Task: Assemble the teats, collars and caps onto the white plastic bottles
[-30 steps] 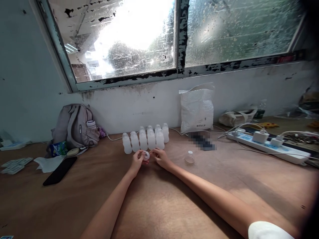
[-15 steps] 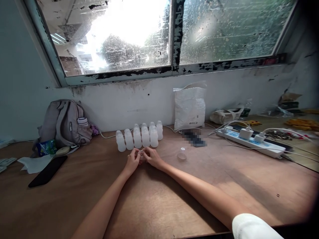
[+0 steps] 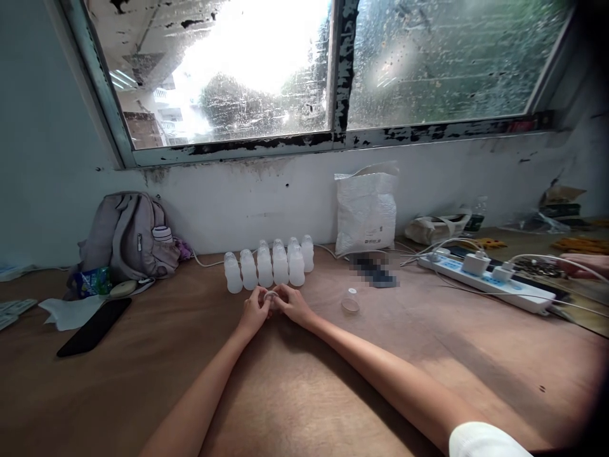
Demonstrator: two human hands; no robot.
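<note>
Both hands meet at the table's middle, just in front of the row of small white bottles (image 3: 266, 270). Left hand (image 3: 254, 311) and right hand (image 3: 292, 304) pinch one small clear piece (image 3: 270, 296) between their fingertips, fingers curled tight round it; it's too small to tell exactly what it is, maybe a cap or tiny cup. Vs. a sec ago: back then the left hand alone showed a white round thing facing up, w/ the right hand just beside it; now both hands close on the piece and it's mostly hidden. Half a sec ago the grip looked the same, so little change there. Bottles haven't moved, nor the clear cup (image 3: 351, 301) standing apart to the right on the table (image 3: 333, 381). Black phone (image 3: 94, 325) lies far left, near the grey backpack (image 3: 128, 236). Power strip (image 3: 490, 279) sits far right, w/ another person's hand (image 3: 585, 265) newly showing at the edge beyond it.
</note>
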